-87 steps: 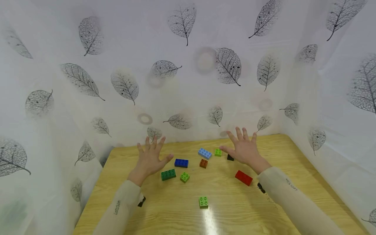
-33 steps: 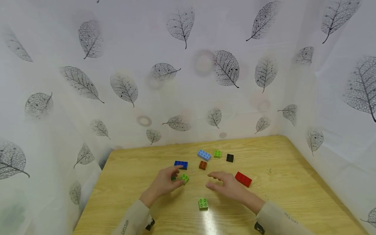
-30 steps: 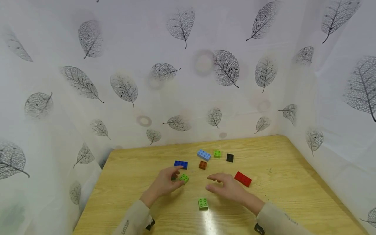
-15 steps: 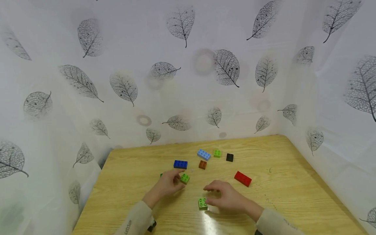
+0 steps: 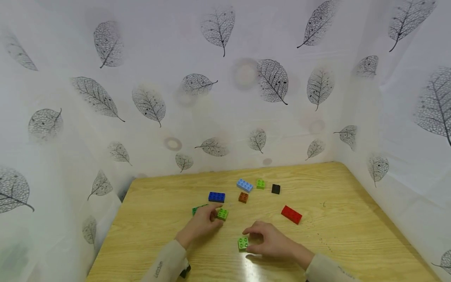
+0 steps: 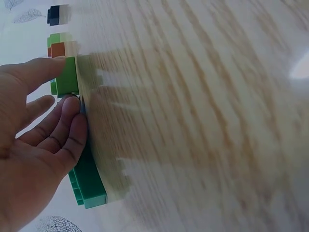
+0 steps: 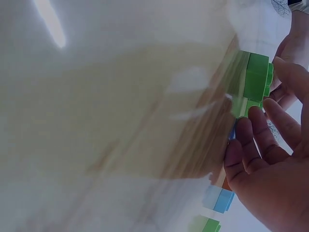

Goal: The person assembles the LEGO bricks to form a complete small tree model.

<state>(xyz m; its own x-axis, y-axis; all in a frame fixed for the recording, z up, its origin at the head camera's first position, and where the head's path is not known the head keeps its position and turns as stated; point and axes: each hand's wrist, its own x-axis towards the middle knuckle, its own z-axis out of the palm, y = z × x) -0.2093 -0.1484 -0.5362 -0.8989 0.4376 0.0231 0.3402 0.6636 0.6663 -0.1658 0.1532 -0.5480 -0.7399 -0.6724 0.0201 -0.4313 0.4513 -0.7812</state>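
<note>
In the head view, my left hand point(image 5: 199, 224) has thumb and index finger bent around a lime green toy brick point(image 5: 222, 214) with studs up. The left wrist view shows the thumb touching this brick point(image 6: 66, 76), the other fingers curled below. A dark green brick point(image 5: 199, 209) lies partly hidden behind the left hand. Nearer me stands a second lime green brick point(image 5: 242, 244). My right hand point(image 5: 271, 241) curves beside it, the thumb at its right edge and the index finger behind it with a slight gap. In the right wrist view, this brick point(image 7: 256, 77) rests on the table.
Farther back on the wooden table point(image 5: 158, 196) lie a dark blue brick point(image 5: 216, 197), an orange-brown brick point(image 5: 243, 197), a light blue brick point(image 5: 244, 185), a small lime brick point(image 5: 260, 184) and a black piece point(image 5: 276, 189). A red brick point(image 5: 291, 214) lies right. Leaf-printed curtains point(image 5: 225, 117) enclose the table.
Both hands came down from a raised spread to the two lime green bricks. The right hand moved nearer its brick; the left hand's brick shifted slightly right.
</note>
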